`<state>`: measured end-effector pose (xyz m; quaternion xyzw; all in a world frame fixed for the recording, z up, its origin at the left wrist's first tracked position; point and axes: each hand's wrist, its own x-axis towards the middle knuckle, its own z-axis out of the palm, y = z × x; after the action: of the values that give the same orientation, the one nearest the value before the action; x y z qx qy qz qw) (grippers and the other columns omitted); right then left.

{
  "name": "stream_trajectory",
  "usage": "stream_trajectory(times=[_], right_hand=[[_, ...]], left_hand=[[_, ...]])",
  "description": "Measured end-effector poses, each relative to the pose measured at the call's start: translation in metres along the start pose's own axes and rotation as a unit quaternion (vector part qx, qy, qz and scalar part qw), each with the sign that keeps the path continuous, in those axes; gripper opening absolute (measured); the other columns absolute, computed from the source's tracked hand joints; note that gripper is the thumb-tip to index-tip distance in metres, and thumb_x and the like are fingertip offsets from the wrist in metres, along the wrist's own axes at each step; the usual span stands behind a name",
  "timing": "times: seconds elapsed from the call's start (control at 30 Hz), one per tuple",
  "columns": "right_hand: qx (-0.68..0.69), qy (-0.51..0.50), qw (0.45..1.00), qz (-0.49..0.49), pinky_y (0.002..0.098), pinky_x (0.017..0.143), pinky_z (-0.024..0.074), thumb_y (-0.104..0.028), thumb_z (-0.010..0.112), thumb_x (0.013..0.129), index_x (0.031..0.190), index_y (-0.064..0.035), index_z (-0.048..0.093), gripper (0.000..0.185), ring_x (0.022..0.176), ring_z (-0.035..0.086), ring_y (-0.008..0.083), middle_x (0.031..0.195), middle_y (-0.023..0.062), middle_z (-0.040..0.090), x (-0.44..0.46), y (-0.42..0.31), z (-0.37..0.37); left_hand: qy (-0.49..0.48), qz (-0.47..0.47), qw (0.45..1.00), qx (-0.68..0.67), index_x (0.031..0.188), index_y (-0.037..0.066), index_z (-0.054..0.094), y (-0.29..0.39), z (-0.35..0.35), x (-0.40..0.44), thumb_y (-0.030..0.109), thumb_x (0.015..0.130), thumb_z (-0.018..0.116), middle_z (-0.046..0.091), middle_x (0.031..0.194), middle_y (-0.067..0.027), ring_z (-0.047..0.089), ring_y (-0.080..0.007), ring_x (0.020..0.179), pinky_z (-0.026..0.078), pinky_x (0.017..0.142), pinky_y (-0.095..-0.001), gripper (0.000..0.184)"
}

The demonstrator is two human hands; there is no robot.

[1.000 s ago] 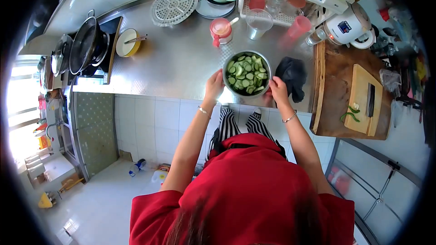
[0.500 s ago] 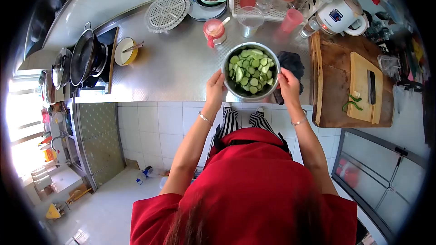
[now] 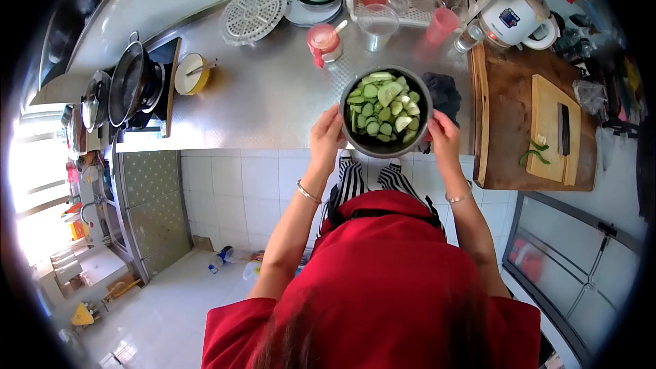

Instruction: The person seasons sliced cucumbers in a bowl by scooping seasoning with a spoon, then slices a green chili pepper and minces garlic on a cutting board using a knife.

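A round metal bowl [image 3: 347,125] holds many green cucumber slices [image 3: 384,108] and hangs over the front edge of the steel counter, near its right part. My left hand [image 3: 327,135] grips the bowl's left rim, its fingers closed on it. On the opposite side my right hand [image 3: 443,135] is closed on the right rim. A dark cloth [image 3: 443,93] lies on the counter just right of the bowl. Behind the bowl stand a pink-lidded jar [image 3: 324,42] with a spoon and a clear plastic cup [image 3: 378,26].
A yellow bowl [image 3: 192,75] with chopsticks stands near the wok [image 3: 130,85] at the left. A perforated tray [image 3: 253,15] lies at the back. To the right are a kettle [image 3: 519,17] and a cutting board [image 3: 544,123] with a knife and green peppers.
The bowl, held in both hands, looks larger, has shifted right, and its slices have moved about inside. The whole view has shifted a little.
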<state>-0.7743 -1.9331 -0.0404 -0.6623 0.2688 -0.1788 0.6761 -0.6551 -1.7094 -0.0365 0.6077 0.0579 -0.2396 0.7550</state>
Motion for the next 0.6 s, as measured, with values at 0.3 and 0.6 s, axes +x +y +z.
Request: stream_trajectory(times=[0.3,0.6], right_hand=[[-0.126,0.027,0.991,-0.045,0.0293,0.068,0.0494,-0.007,0.058,0.085,0.101,-0.0006,0.065,0.019,0.075,0.064,0.0178,0.087,0.0096,0.068,0.010,0.005,0.005],[-0.014,0.058,0.997,0.044,0.0303,0.070,0.0494,-0.010,0.060,0.082,0.100,0.0023,0.064,0.022,0.076,0.065,0.0257,0.085,0.0164,0.067,0.004,0.025,0.003]], left_hand=[[0.008,-0.069,0.997,-0.021,0.120,0.003,0.054,-0.033,-0.018,0.004,0.022,0.094,0.054,0.061,0.112,-0.0075,0.061,-0.0174,0.093,0.051,0.078,-0.0314,0.032],[-0.009,-0.093,0.991,-0.100,0.123,0.003,0.053,-0.037,-0.015,0.011,0.014,0.095,0.052,0.063,0.105,-0.0052,0.061,-0.0148,0.090,0.050,0.077,-0.0286,0.030]])
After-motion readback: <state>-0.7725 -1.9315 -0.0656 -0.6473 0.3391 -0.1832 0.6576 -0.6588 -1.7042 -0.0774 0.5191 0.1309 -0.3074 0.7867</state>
